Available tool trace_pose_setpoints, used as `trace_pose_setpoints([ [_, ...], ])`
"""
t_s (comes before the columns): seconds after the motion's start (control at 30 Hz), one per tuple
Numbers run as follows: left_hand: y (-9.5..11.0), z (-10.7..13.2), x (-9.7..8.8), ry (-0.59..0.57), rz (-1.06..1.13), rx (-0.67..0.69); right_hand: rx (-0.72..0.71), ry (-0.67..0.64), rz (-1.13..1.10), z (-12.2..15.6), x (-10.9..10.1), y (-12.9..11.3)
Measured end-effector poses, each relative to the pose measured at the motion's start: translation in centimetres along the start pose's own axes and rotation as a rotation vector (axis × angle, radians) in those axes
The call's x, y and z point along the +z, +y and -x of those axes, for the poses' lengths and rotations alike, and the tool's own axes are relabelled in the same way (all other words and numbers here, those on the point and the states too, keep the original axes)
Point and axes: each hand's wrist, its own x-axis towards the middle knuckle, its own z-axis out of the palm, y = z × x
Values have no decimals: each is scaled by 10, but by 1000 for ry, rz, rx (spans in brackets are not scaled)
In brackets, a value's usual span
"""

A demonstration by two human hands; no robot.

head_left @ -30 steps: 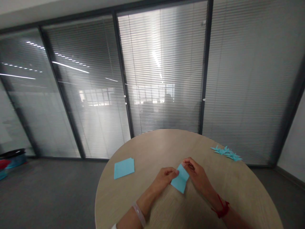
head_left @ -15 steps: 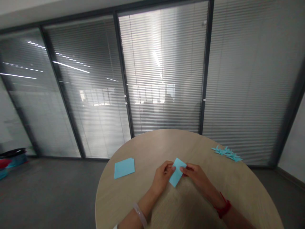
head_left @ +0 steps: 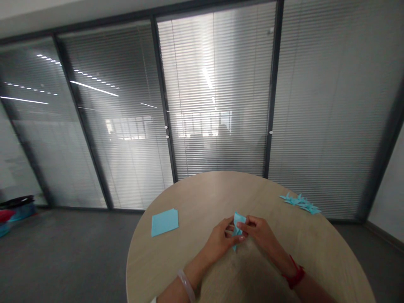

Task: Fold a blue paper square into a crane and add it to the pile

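A small sheet of light blue paper [head_left: 240, 218] is held between both hands over the near middle of the round table, its shape bent and partly folded. My left hand [head_left: 222, 235] closes on its lower left side, thumb lying across the lower part. From the other side, my right hand [head_left: 257, 229] pinches the paper with thumb and fingers. Fingers cover much of the sheet, so the exact folds are hidden. To the left on the table lies a stack of blue paper sheets [head_left: 164, 222]. A pile of small folded blue paper pieces [head_left: 300, 203] sits near the right edge.
The round wooden table [head_left: 208, 193] has its far edge near a glass partition with blinds [head_left: 217, 92]. Grey floor [head_left: 91, 248] shows on the left, with a dark-rimmed blue and red bag-like object [head_left: 20, 208] beside the partition.
The blue paper, flat and rectangular before, is now bent and narrower. My left thumb has moved down and right across it. My right hand stays almost where it was.
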Motion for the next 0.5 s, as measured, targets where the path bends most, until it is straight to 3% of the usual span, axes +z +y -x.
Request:
trace_pose_setpoints([
  [0.17,7,-3,-2,-97,347,-16,-17,55,83,-1,-5,-6],
  [0.5,14,-2,0,130,790,-111,-59,80,-34,-1,-7,1],
])
